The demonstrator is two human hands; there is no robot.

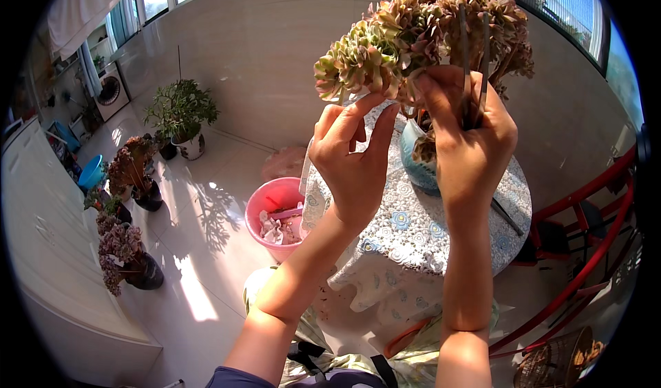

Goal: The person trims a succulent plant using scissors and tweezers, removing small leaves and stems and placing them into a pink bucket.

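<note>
A large potted succulent [382, 47] with green and reddish rosettes rises from a blue ceramic pot [419, 161] on a round table with a lace tablecloth [403, 233]. My left hand [353, 153] is raised just under the left rosettes, thumb and forefinger apart, with nothing seen between them. My right hand [465, 135] has its thumb and forefinger at the underside of the rosettes. Long metal tweezers [484, 62] are held in its palm, their two prongs pointing up. Whether its fingertips pinch a leaf cannot be told. A dark thin rod [507, 217] lies at the tablecloth's right side.
A pink bucket [273, 248] with scraps stands on the floor left of the table. Several potted plants [147, 272] line the left side near a white cabinet [62, 233]. A red metal frame [583, 279] and a wicker basket [552, 359] are at right.
</note>
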